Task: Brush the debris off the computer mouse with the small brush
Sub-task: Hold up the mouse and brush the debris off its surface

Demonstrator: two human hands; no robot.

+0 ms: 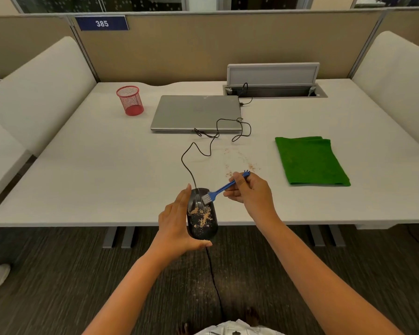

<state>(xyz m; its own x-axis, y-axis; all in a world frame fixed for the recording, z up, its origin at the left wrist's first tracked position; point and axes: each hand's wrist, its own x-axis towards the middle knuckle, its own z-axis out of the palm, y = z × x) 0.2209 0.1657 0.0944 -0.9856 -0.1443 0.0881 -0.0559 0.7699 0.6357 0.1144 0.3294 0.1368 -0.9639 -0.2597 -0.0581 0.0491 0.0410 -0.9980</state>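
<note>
Left hand (177, 226) cradles the mouse (202, 213) off the desk (82, 165) edge, long axis pointing away, debris (202, 217) on its near half; bristles of the brush (221, 188), pinched in the right hand (250, 191), sit just beyond it, so stroke runs toward the body.

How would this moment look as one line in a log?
left hand: holds mouse | right hand: pinches brush | bristles: on mouse front | debris: on mouse back

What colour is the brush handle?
Blue, seen in the head view: brush in the right hand.
</note>
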